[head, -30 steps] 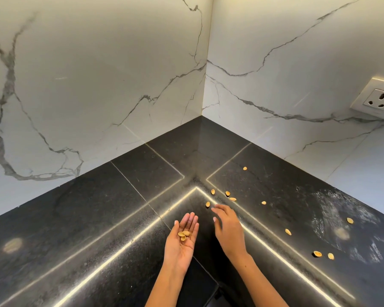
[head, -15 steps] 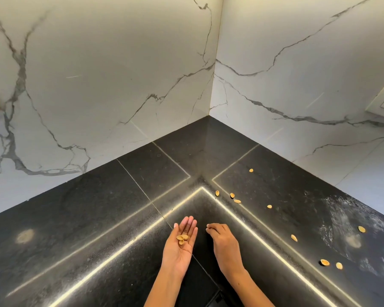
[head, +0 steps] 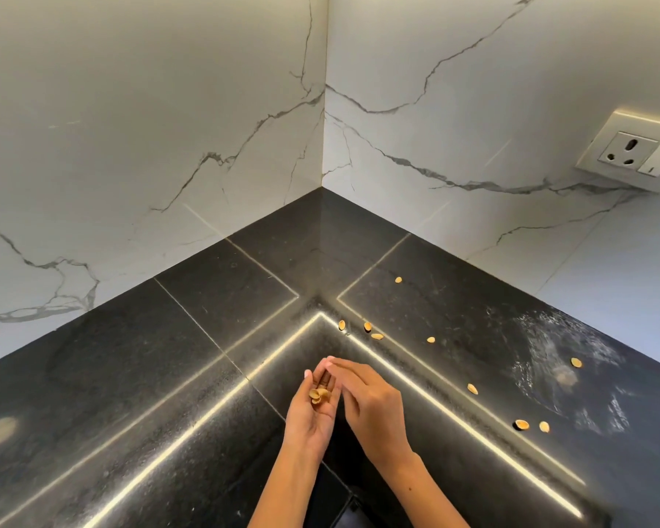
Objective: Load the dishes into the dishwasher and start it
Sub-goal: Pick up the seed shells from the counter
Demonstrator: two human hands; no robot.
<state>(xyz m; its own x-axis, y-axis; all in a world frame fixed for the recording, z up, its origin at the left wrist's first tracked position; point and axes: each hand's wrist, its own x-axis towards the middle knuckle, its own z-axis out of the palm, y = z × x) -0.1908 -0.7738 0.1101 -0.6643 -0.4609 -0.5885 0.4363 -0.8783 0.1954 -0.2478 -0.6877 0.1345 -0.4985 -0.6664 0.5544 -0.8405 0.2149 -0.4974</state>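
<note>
No dish or dishwasher is in view. My left hand [head: 313, 417] lies palm up over the black countertop [head: 168, 375] and carries a few tan nut shells [head: 318, 394] in its cupped palm. My right hand [head: 374, 405] reaches over from the right, its straight fingers touching the left hand's fingertips. Whether a shell sits under those fingertips is hidden. Several loose shells lie scattered on the counter to the right, the closest group [head: 367, 326] just beyond my hands and a pair [head: 521, 424] near the front right.
White marble walls meet in a corner behind the counter. A wall socket [head: 631, 152] sits on the right wall. A whitish smear [head: 557, 360] marks the counter's right side. The counter's front edge drops away below my wrists.
My right hand took a shell from the counter near the corner, drew back and now rests over the left hand's fingers. The left hand stayed palm up with its shells.
</note>
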